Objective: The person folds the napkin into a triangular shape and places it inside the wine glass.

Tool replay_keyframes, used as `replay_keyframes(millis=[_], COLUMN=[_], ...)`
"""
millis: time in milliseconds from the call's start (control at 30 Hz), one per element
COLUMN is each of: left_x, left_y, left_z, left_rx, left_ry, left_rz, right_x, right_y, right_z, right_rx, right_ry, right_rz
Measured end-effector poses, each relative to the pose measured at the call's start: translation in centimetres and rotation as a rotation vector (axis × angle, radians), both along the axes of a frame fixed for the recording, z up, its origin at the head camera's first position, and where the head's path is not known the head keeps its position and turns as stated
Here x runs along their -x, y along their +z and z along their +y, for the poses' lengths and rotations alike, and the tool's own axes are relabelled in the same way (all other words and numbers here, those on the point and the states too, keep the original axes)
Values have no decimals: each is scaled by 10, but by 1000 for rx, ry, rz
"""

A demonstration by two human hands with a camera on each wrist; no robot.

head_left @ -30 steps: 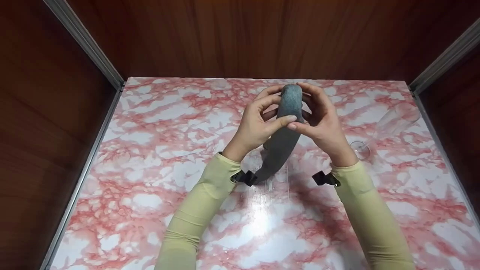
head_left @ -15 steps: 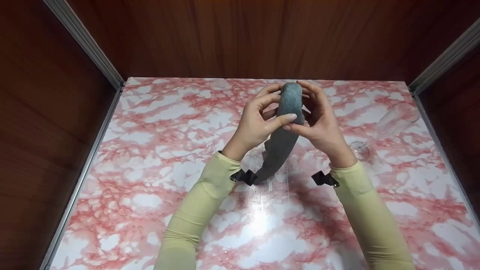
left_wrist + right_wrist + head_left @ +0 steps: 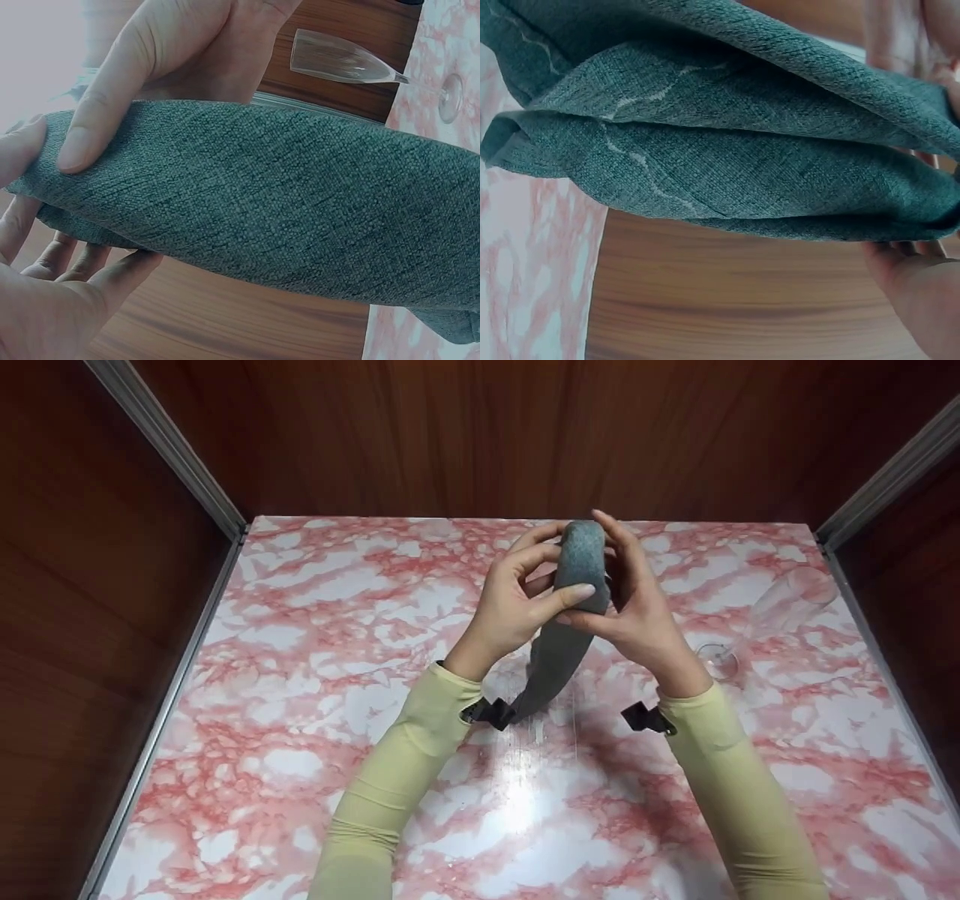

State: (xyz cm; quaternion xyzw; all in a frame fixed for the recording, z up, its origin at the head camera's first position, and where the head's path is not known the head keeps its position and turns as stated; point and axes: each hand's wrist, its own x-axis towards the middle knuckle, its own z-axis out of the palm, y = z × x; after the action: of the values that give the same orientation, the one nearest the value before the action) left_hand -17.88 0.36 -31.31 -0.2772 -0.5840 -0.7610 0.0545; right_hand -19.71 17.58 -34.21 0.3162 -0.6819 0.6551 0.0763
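Above the marble table (image 3: 300, 780), grey cloth (image 3: 574, 600) pinched between both hands, left (image 3: 517, 604) and right (image 3: 637, 611)

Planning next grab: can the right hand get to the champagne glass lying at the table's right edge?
Probably yes, once freed: the right hand grips the grey cloth alongside the left hand; bare tabletop lies between it and the glass.

Both forearms, in pale yellow sleeves, reach forward and converge above the marble tabletop (image 3: 300, 675). Left hand (image 3: 517, 600): fingers curled, thumb extended across the grey cloth (image 3: 574, 585), pinching it. Right hand (image 3: 637, 600): opposite the left hand, fingers raised along the cloth's far side, thumb pressing its near side. A black clip sits at each wrist.
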Motion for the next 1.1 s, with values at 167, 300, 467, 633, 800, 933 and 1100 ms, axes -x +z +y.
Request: replay_keyframes(millis=[167, 300, 467, 633, 800, 933, 1100], left_x=[0, 1, 2, 3, 5, 7, 7], left_y=[0, 0, -2, -5, -4, -4, -5], left_z=[1, 0, -1, -1, -4, -8, -8], left_rx=[4, 41, 63, 26, 63, 199, 196], left_ry=[16, 50, 89, 93, 78, 63, 52], left_rz=[4, 47, 82, 90, 83, 52, 19], right_x=[-10, -15, -15, -14, -14, -14, -14], right_y=[9, 13, 10, 9, 8, 8, 8], right_z=[-6, -9, -10, -11, -11, -9, -8], right_rx=[-57, -82, -89, -64, -44, -52, -85], right_ry=[-48, -86, -139, -163, -164, -165, -162], right_rz=[-34, -88, -105, -87, -93, -91, -118])
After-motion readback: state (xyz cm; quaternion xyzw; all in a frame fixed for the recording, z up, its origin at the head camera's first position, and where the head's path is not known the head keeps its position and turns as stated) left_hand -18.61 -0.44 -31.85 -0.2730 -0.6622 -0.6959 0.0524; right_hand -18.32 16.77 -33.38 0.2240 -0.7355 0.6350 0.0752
